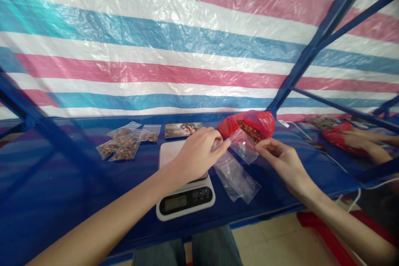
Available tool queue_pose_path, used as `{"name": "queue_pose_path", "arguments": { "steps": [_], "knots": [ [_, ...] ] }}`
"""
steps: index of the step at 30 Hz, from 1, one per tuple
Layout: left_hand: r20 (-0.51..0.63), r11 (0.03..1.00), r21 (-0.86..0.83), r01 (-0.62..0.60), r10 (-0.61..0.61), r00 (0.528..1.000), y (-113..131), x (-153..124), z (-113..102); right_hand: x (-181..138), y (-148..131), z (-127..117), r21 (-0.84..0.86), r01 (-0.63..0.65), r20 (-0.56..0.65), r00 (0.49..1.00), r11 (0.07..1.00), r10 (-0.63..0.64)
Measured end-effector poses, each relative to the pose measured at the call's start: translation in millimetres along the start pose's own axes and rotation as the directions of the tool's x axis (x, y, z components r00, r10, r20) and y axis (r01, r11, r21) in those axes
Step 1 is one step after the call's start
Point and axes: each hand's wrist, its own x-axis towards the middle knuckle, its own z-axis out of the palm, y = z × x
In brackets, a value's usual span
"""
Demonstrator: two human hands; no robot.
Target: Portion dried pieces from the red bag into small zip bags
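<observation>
My left hand (pixel 199 151) and my right hand (pixel 280 156) both pinch a small empty clear zip bag (pixel 243 145), held just above the blue table. The left fingers grip its upper left edge, the right fingers its right edge. Behind the bag lies an open red plastic bag (pixel 249 124) holding brown dried pieces. Under my left wrist stands a white digital kitchen scale (pixel 185 195) with a dark display. A small stack of empty clear zip bags (pixel 237 178) lies on the table below the held one.
Several filled small bags of brown pieces (pixel 124 143) lie at the left rear. A phone or picture card (pixel 183 129) lies behind the scale. Another person's hands (pixel 368 141) work with a red bag at the far right. Blue frame bars (pixel 311 45) cross overhead; a white cable (pixel 314 143) runs right.
</observation>
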Motion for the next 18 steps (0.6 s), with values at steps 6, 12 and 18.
{"name": "queue_pose_path", "arguments": {
  "steps": [6, 12, 18],
  "knots": [
    [0.247, 0.838, -0.464, 0.285, -0.187, 0.951, 9, 13, 21, -8, -21, 21, 0.328, -0.054, -0.104, 0.99, 0.943, 0.093],
    [0.266, 0.745, -0.561, 0.361, -0.251, 0.931, 4, 5, 37, -26, -37, 42, 0.479, -0.14, 0.024, 0.989, 0.867, 0.146],
    [0.287, 0.802, -0.45, 0.393, -0.286, 0.914, 4, -3, 16, -28, -37, 36, 0.401, -0.156, 0.103, 0.987, 0.902, 0.125]
  ]
}}
